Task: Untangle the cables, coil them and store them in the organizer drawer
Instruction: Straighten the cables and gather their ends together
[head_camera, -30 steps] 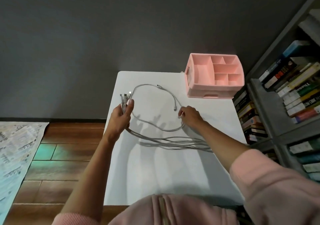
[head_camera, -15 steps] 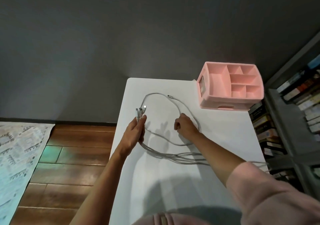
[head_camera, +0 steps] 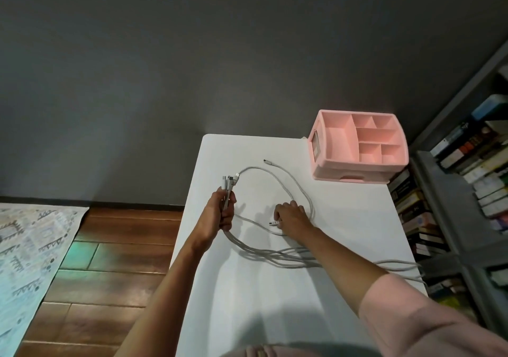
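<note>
Several grey-white cables lie tangled across the white table, running right to its edge. My left hand is closed around a bundle of cable ends, their plugs sticking up above my fist. My right hand rests on the table to the right, fingers curled on one cable with its plug poking out to the left. Another loose plug end lies further back. The pink organizer stands at the table's far right corner, top compartments empty, its drawer shut.
A grey bookshelf full of books stands against the table's right side. Wooden floor and a patterned rug lie to the left. A dark wall is behind the table.
My right hand has slid toward me and left along the loop and now holds a plug end. My left hand keeps the same bundle. The camera has turned left.
</note>
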Demonstrator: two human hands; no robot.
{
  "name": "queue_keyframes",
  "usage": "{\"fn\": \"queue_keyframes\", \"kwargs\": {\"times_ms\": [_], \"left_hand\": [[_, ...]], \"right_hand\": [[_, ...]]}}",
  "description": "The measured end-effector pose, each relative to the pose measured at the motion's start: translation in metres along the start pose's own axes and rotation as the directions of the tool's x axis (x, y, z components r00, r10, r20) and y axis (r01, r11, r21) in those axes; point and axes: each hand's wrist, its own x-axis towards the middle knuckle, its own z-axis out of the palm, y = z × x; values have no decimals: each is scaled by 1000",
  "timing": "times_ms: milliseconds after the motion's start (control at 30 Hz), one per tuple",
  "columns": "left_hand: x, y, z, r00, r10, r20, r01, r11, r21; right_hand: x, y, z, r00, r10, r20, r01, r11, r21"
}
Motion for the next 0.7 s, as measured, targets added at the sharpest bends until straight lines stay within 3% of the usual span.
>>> {"fn": "queue_keyframes", "kwargs": {"times_ms": [67,167,233,300,400,467,500,600,700], "left_hand": [[-7,2,5,998,65,4,-65,996,57],[-14,3,12,987,159,7,-158,980,119],[-17,3,18,976,217,3,-215,965,148],[-18,4,25,967,254,-13,-250,958,143],[-19,6,38,950,308,-47,-300,944,136],[-20,9,47,942,331,-58,-323,939,116],[-21,10,51,940,336,-58,-328,938,107],[-25,16,63,940,339,-45,-333,937,105],[-28,16,71,934,357,-23,-349,924,158]], "right_hand": [[-4,-6,-6,999,46,-8,-46,999,-6],[-13,-24,-40,991,104,-90,-62,922,382],[-23,-40,-69,984,127,-129,-8,743,669],[-32,-54,-93,979,98,-181,98,547,831],[-48,-70,-116,980,3,-201,191,303,934],[-58,-78,-121,983,-39,-179,184,206,961],[-63,-82,-122,983,-42,-180,185,206,961],[-74,-86,-124,977,4,-214,200,350,915],[-80,-84,-126,966,73,-248,194,427,883]]}}
